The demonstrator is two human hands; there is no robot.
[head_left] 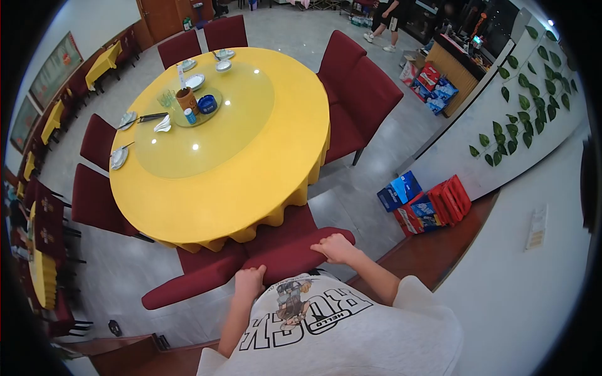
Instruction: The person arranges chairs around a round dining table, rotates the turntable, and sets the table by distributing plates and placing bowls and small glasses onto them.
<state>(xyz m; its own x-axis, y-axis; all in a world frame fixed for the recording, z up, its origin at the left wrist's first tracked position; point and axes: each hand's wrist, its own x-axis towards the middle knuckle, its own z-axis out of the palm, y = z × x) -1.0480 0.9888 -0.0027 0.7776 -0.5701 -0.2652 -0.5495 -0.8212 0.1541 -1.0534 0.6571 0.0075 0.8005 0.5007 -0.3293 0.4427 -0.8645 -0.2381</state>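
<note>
My left hand (251, 280) grips the left end of a dark red chair's padded backrest (291, 254), fingers curled over its top edge. Near the other end of that same backrest, my right hand (336, 248) is closed round the edge. The chair's seat (290, 220) reaches partly under the yellow tablecloth (207, 207) of a large round table. Close to my left hand, a second dark red chair (191, 285) stands beside the first, its backrest slanting down to the left.
A glass turntable (244, 138) on the table carries a brown holder (186, 100) and a blue ashtray (207, 104). More red chairs (351, 100) surround the table. Red and blue cartons (433, 207) stand by the right wall. A person (382, 24) is at the far counter (461, 72).
</note>
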